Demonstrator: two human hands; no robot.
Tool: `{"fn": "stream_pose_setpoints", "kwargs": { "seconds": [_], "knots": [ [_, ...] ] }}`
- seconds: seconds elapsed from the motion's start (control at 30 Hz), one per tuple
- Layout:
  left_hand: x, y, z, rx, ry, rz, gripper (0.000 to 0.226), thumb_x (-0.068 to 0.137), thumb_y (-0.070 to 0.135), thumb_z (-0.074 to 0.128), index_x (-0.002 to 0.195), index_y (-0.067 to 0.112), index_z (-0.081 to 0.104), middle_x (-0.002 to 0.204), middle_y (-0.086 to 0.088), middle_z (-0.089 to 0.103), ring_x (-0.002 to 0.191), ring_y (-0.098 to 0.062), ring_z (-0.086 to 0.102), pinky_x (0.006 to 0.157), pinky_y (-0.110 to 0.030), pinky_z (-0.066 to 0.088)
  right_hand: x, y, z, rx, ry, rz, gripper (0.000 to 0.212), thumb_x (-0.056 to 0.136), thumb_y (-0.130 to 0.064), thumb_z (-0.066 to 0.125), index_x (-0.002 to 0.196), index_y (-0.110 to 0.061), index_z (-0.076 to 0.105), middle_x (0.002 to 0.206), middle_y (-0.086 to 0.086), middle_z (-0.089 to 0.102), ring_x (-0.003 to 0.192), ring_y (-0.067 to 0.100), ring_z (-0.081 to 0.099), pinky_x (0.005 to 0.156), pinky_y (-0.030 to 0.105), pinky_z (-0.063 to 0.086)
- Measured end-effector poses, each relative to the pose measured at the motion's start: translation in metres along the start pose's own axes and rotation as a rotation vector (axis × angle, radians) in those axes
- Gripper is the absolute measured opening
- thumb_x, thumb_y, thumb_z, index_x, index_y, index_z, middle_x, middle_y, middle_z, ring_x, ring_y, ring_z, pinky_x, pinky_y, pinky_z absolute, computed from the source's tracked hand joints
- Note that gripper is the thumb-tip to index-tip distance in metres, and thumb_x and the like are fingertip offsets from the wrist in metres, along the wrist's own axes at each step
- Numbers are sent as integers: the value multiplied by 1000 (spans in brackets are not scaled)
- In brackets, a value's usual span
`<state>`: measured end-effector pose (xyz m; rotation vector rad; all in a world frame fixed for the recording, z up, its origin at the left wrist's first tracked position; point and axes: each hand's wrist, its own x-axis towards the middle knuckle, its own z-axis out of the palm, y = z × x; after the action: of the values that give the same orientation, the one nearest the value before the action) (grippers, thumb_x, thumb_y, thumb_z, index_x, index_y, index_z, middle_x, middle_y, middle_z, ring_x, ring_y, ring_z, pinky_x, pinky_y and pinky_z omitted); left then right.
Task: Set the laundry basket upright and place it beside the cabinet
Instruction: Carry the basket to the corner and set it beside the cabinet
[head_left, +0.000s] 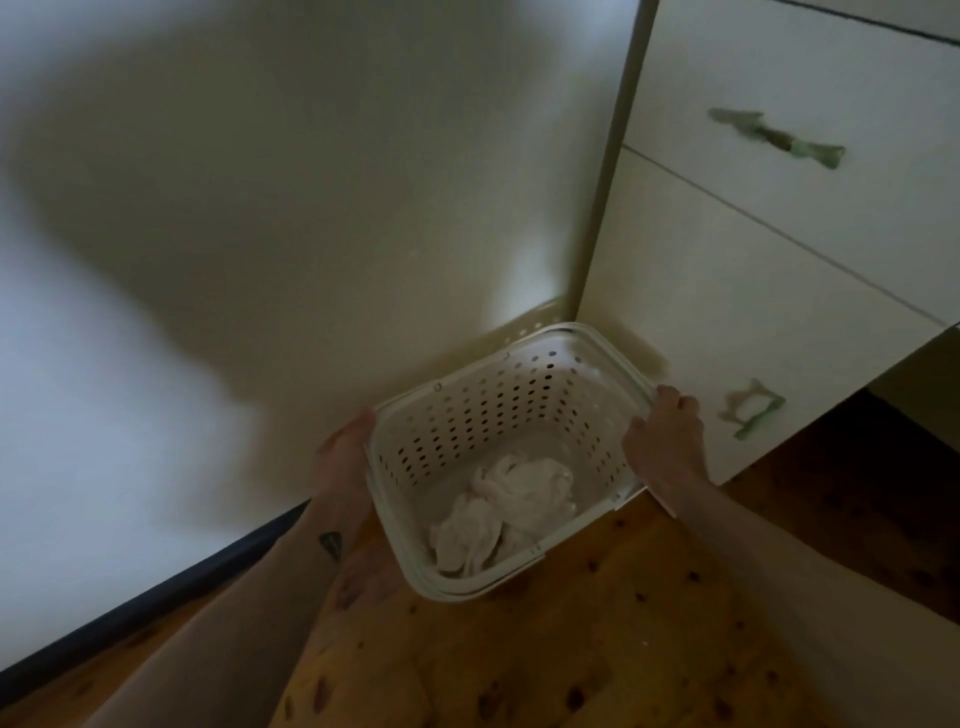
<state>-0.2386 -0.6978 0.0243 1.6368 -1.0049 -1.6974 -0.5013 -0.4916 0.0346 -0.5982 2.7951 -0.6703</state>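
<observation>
A white perforated laundry basket (483, 415) stands upright on the wooden floor, in the corner between the wall and the white cabinet (779, 249). Crumpled white cloth (498, 514) lies in its bottom. My left hand (343, 457) grips the basket's left rim. My right hand (667, 441) grips its right rim, close to the cabinet front. The basket's far corner nearly touches the cabinet's lower left edge.
The cabinet has drawer fronts with green fish-shaped handles (776, 137), one low by my right hand (750, 410). A pale wall (260, 234) with a dark skirting board (156, 603) runs along the left. The wooden floor (597, 649) extends toward me.
</observation>
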Motion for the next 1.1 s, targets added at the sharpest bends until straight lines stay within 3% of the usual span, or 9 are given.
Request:
{"fn": "stream_pose_setpoints", "kwargs": {
  "seconds": [0.13,0.37,0.53,0.73,0.87,1.0,1.1],
  "knots": [
    [18,-8,4,-19,-5,9,16,76,34,79,71,19,81,76,-2,81,71,-22,74,64,-34,58,8,3,16,49,42,-23,49,93,-6,50,137,1,31,135,26,38,117,39,44,90,40,41],
    [34,-13,15,-18,-12,82,16,72,34,78,59,25,79,62,5,76,69,-23,70,69,-35,58,26,-1,27,90,114,-23,49,90,-6,48,136,1,34,136,24,38,118,41,42,92,46,41],
    [33,-11,29,-3,22,109,21,78,37,75,74,17,79,66,3,78,66,-18,73,59,-28,53,35,4,27,147,166,-65,51,89,-5,50,137,0,34,141,23,34,119,42,43,96,48,46],
    [38,-11,36,-3,83,180,14,81,26,73,74,14,77,64,2,75,62,-18,68,53,-26,51,34,6,30,220,270,-180,43,85,4,52,126,-6,40,137,21,33,100,32,48,74,34,45],
    [40,-12,36,-14,88,210,19,80,18,73,62,20,70,54,6,69,59,-19,65,55,-27,54,31,11,31,171,295,-217,42,86,6,51,123,-9,39,136,18,30,103,33,47,72,34,45],
    [41,-11,38,68,113,267,7,84,13,70,83,7,74,82,-9,77,76,-29,71,68,-35,57,28,12,28,29,279,-209,40,84,3,53,121,-4,43,133,24,33,107,36,41,73,31,38],
    [41,-8,39,160,146,303,20,87,24,71,100,9,72,95,-11,75,86,-27,70,79,-40,60,23,7,25,-133,281,-195,45,82,-5,58,125,-3,47,132,23,38,115,39,39,80,41,45]
  ]
}}
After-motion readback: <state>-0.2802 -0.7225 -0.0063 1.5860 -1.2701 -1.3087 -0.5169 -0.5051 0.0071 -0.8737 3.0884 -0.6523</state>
